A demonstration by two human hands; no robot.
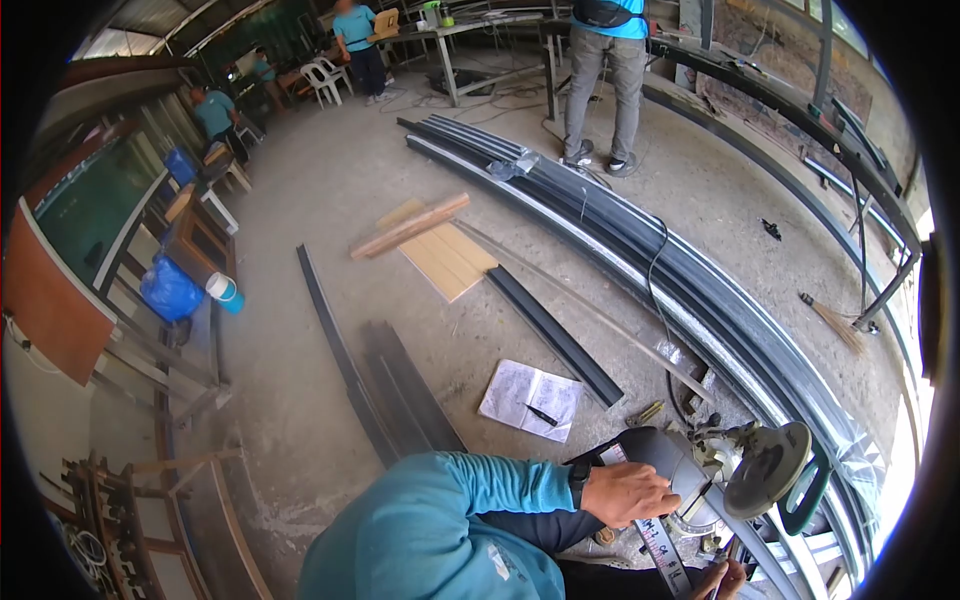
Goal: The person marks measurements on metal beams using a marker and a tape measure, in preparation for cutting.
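My left hand point(630, 493), with a dark watch at the wrist, is closed with its fingers curled over a ruler-like metal strip point(657, 545) with black and red markings. The strip runs down toward my right hand point(718, 580), which shows only partly at the bottom edge. Its fingers are bent close together near a thin dark object, and I cannot make out what they hold. Just right of my left hand stands a cut-off saw point(768, 470) with a green handle point(807, 495). A grey metal bar point(760, 545) lies below the saw.
An open notebook point(515, 390) with a black pen point(541, 415) lies on the floor. Long metal profiles point(640, 260) stretch along the right. Dark channels point(400, 390), wooden boards point(445, 258) and a brush point(835, 325) lie about. A person point(605, 80) stands beyond; others are farther back.
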